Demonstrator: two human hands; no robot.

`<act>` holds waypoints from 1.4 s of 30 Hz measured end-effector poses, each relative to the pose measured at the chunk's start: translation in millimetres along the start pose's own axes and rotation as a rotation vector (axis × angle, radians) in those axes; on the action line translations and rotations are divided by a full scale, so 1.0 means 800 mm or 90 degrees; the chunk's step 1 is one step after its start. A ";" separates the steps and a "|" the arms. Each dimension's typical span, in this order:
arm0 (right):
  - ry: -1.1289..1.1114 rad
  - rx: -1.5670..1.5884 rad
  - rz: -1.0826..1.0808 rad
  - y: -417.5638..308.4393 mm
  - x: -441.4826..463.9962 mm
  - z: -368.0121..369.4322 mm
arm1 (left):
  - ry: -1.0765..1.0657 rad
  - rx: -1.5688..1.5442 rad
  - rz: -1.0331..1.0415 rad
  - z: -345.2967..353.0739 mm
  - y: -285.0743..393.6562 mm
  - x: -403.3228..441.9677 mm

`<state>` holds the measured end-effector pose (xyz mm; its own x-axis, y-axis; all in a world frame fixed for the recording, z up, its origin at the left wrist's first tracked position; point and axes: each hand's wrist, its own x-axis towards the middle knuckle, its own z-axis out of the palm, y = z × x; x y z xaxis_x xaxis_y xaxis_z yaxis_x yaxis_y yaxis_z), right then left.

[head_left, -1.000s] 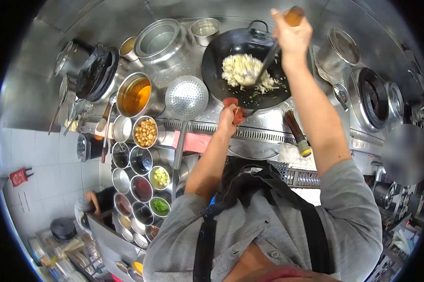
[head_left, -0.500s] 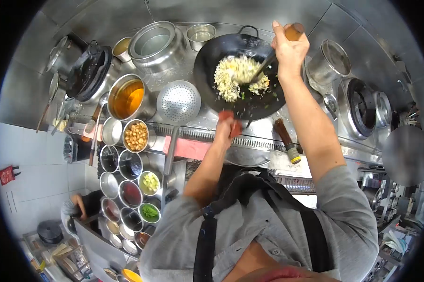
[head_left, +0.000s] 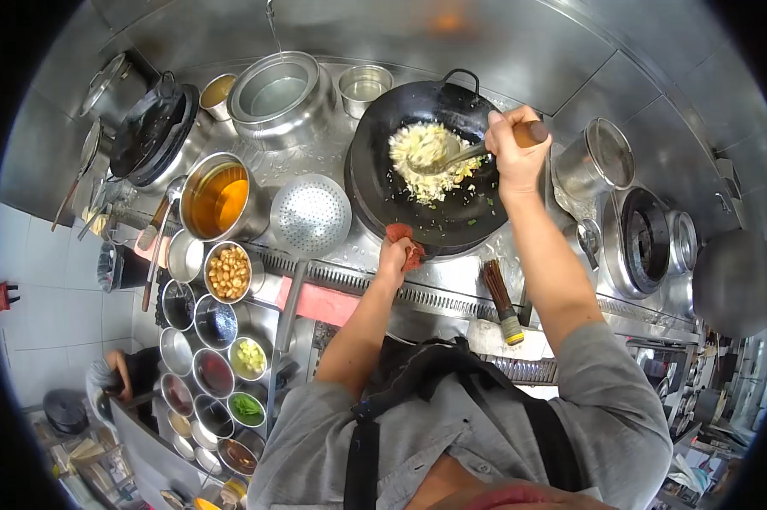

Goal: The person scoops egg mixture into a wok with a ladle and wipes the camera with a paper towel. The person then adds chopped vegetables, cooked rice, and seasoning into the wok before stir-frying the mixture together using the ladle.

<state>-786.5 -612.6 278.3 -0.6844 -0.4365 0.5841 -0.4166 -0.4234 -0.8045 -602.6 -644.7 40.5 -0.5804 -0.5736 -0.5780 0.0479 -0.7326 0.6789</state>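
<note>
A black wok (head_left: 451, 225) sits at the back centre, its near edge looking raised above the dark ring beneath. Pale fried rice (head_left: 419, 140) with bits of green lies inside it. My right hand (head_left: 517, 157) is closed round the wooden handle of a ladle (head_left: 460, 159), whose bowl rests among the rice. My left hand (head_left: 392, 263) is closed on a folded red cloth (head_left: 407, 242) at the wok's near rim; the grip under the cloth is hidden. A bamboo brush (head_left: 500, 297) lies between my forearms.
Left of the wok are a perforated strainer (head_left: 311, 217), a pot of orange oil (head_left: 217, 195), a water pot (head_left: 281, 93) and several ingredient tins (head_left: 229, 272). A second burner (head_left: 642, 238) and a sieve over a pot (head_left: 608, 153) stand right. Another person (head_left: 116, 374) is at lower left.
The wok's near side has risen and tilted, with my left hand and the cloth now against its rim. The ladle has swung flatter, its bowl now showing in the rice. The camera view has shifted.
</note>
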 end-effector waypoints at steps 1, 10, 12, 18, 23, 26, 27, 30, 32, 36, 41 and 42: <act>-0.039 -0.048 0.036 0.021 0.002 0.002 | 0.005 0.000 -0.003 0.000 -0.001 0.004; -0.025 0.107 -0.057 -0.026 0.066 -0.015 | -0.001 -0.011 -0.005 -0.016 -0.011 0.019; 0.042 0.122 0.010 0.015 0.059 -0.015 | -0.001 0.002 -0.025 -0.013 -0.010 0.014; 0.044 0.168 0.077 -0.042 0.074 -0.002 | 0.001 0.001 -0.033 -0.005 0.003 0.001; -0.023 0.007 0.003 0.031 -0.009 0.004 | 0.003 0.026 -0.008 -0.013 -0.012 0.015; -0.005 -0.131 -0.016 0.008 0.028 0.002 | 0.008 0.049 -0.053 -0.006 0.003 -0.007; 0.032 -0.133 -0.009 -0.007 0.045 -0.009 | 0.001 0.039 -0.039 -0.007 0.003 0.000; 0.050 -0.037 -0.029 -0.059 0.055 -0.058 | 0.006 0.037 -0.031 -0.017 -0.016 0.017; 0.117 -0.060 -0.007 -0.036 0.036 -0.058 | 0.007 0.051 -0.016 -0.017 -0.014 0.022; 0.038 0.014 0.027 0.001 0.011 -0.033 | 0.009 0.053 -0.027 -0.007 -0.005 0.006; -0.025 0.212 -0.035 -0.049 0.004 -0.027 | -0.002 0.037 -0.061 -0.007 0.005 0.003; -0.027 0.154 0.003 -0.014 -0.016 -0.026 | 0.003 0.044 -0.049 -0.004 0.007 0.003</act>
<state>-785.8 -585.6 278.0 -0.6584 -0.4699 0.5880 -0.2545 -0.5962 -0.7615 -600.6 -651.5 41.6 -0.5764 -0.5182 -0.6318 -0.0537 -0.7475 0.6621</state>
